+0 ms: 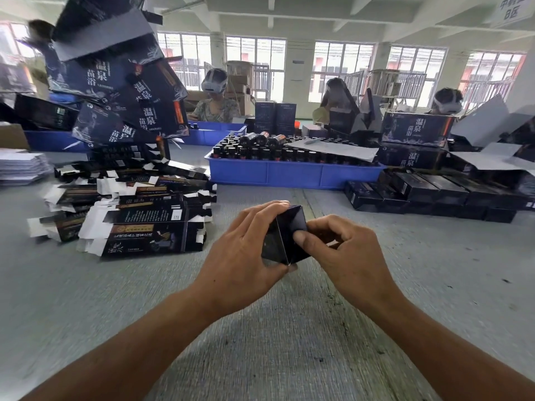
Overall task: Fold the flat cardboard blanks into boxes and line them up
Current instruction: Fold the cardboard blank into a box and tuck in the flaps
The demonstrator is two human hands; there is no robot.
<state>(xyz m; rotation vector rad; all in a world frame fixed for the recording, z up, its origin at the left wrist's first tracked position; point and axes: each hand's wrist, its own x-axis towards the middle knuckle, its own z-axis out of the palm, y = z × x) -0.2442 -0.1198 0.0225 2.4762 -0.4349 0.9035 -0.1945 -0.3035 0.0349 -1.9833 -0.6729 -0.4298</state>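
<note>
Fingers of the left hand (246, 250) and right hand (344, 250) curl around a dark box (285, 235) above the grey table (86, 299). Flat blanks (139, 209) lie left; a blue tray (292, 172) of bottles (260, 149) behind; finished boxes (434, 195) right.

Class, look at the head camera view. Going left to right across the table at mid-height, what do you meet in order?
White paper stack → heap of flat cardboard blanks → blue tray of bottles → rows of finished dark boxes. Nearer the camera, the left hand and right hand hold a box between them.
</note>
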